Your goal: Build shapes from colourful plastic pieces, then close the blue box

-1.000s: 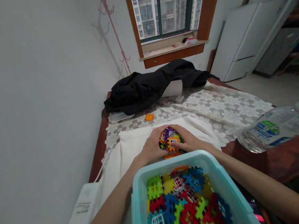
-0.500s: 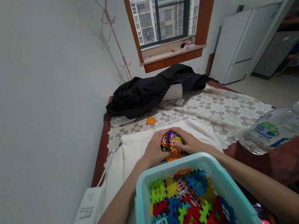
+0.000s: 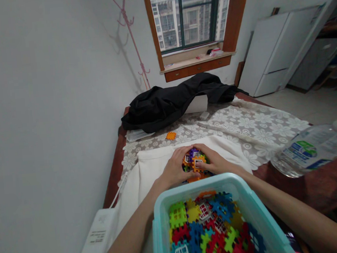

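Beyond the light-blue bin, my left hand (image 3: 178,168) and my right hand (image 3: 214,160) curl around a cluster of interlocking plastic building pieces (image 3: 195,155), one on each side. Orange, purple, green and white parts show between the fingers. My right thumb presses against an orange piece with a white window frame. The lower part of the cluster is hidden behind the rim of the bin (image 3: 197,185). Inside the bin lie many loose notched building pieces (image 3: 215,244) in red, blue, green and yellow, some with white window frames.
A white cloth (image 3: 152,163) lies under my hands on the patterned tablecloth (image 3: 263,130). Farther back are a single orange piece (image 3: 171,135) and a heap of black fabric (image 3: 166,103). A clear bottle (image 3: 309,149) stands right; a white device (image 3: 98,235) sits left.
The view has shifted slightly. My left thumb has reached further right across the front of the cluster. Both hands keep their hold at the same place.
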`<state>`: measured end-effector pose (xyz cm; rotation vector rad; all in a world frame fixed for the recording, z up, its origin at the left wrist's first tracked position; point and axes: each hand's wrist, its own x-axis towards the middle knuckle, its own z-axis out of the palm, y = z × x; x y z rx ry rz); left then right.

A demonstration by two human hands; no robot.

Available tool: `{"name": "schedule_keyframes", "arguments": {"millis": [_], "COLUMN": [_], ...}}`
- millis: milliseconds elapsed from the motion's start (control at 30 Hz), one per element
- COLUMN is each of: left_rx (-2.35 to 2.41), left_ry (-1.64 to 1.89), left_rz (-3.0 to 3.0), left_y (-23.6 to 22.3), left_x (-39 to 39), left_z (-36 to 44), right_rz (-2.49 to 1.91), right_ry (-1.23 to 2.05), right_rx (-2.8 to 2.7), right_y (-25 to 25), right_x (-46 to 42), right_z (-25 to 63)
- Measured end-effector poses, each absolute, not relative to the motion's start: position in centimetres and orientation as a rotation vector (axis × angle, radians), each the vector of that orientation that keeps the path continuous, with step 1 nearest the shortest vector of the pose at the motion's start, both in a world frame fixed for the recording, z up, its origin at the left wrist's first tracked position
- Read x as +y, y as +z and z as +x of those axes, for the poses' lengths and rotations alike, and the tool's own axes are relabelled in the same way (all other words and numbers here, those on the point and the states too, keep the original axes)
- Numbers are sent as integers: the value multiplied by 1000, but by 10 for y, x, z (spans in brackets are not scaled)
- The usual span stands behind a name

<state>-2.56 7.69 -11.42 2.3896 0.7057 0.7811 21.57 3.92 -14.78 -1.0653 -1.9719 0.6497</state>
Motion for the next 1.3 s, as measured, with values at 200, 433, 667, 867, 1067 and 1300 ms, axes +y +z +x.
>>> {"name": "schedule_keyframes", "arguments": {"millis": [200,433,667,867,1067,1300], "left_rx": [699,733,718,741,764,749], "left_ry": [770,737,714,715,759,663], "left_rz": [2418,2422,2474,2459,2469,2552], "left_y": [-113,-116,-113,-110,-108,-105], "left_x": [76,76,74,73,72,68], "left_z": [-25,-26,-26,-26,-24,-23], "right_rz": [-1068,-1050,-1064,-1051,-1029,-1024], "right_ry": [614,607,609,579,543,486], "right_rx": [-1996,-1976,-1978,-1946,-1944,-1991], "right_y": [-150,-147,-148,-153,-150,-150], "right_x": [39,37,38,41,41,41], "right_z": [216,215,214,215,215,214]}}
